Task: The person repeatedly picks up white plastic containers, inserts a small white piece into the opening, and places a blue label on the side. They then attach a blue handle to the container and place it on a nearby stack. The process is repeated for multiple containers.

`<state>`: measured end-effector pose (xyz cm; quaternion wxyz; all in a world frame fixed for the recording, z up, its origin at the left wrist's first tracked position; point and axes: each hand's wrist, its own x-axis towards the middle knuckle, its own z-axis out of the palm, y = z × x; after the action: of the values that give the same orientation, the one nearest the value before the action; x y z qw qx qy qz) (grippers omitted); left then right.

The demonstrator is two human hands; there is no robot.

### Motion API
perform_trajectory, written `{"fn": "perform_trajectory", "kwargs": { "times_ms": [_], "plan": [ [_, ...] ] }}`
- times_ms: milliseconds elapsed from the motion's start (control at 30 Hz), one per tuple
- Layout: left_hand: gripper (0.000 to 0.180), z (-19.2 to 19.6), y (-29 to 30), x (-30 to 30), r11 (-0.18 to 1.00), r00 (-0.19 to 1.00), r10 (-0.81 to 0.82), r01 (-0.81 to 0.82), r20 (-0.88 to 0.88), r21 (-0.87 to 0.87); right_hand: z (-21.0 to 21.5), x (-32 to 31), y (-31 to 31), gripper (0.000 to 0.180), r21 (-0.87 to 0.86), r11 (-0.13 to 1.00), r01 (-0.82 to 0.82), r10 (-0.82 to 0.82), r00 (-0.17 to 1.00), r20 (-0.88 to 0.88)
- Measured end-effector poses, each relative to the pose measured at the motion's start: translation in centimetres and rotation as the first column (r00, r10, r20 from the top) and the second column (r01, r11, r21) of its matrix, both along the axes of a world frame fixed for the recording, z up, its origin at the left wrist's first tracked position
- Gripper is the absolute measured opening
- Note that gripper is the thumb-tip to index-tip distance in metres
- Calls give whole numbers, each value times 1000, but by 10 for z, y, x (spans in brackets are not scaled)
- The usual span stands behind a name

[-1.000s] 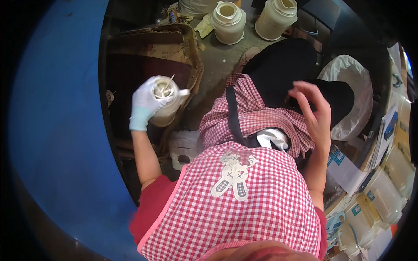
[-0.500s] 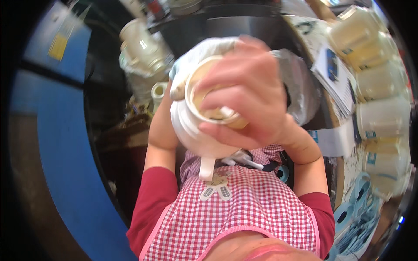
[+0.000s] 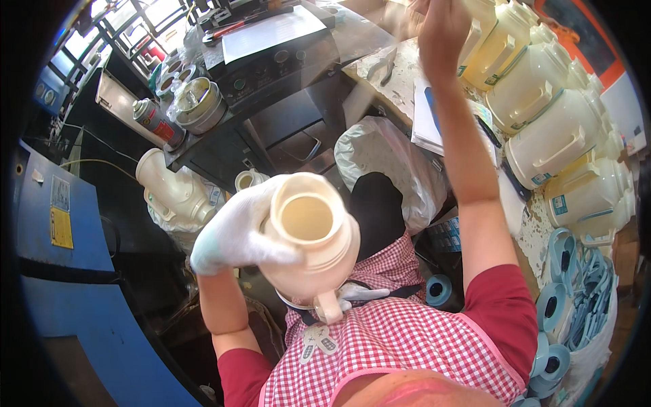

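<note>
My left hand (image 3: 237,227), in a white glove, grips a cream plastic jug body (image 3: 332,254) around its neck and side, in front of my checked apron. Its round mouth faces up toward me, and its handle points down toward my chest. My right hand (image 3: 444,34) is bare and reaches far out over the worktable (image 3: 400,88) at the upper right. It is close to the nearest of several similar cream jugs (image 3: 536,85). Blur and the top edge of the picture hide its fingers, so what it holds, if anything, does not show.
Pliers (image 3: 383,66) and a notepad (image 3: 426,125) lie on the worktable. Light-blue rings (image 3: 553,305) and strip-like pieces (image 3: 590,305) sit at the lower right. A spray can (image 3: 159,123) and a tin (image 3: 203,115) stand upper left. A plastic-lined bin (image 3: 400,169) is ahead; a blue cabinet (image 3: 68,298) is left.
My right hand has left the jug's mouth and swung up and right to the worktable. The jug stays in my left hand; the view has shifted to show more ahead.
</note>
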<state>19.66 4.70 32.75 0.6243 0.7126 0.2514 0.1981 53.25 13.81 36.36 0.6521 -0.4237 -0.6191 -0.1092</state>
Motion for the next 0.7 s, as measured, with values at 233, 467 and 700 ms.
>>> {"fn": "perform_trajectory", "kwargs": {
  "times_ms": [233, 467, 700],
  "plan": [
    [103, 0, -50, -33, 691, 690, 716, -722, 110, 28, -37, 42, 64, 27, -678, 677, 286, -89, 946, 310],
    [96, -42, -73, -101, 247, 341, 907, -906, 248, 343, -394, 37, -11, 22, -832, -86, 548, 355, 797, 488],
    [77, -75, -87, -100, 187, 240, 970, -839, 40, 511, -476, 61, -75, 16, -877, 32, 479, -123, 873, 472]
  ]
}}
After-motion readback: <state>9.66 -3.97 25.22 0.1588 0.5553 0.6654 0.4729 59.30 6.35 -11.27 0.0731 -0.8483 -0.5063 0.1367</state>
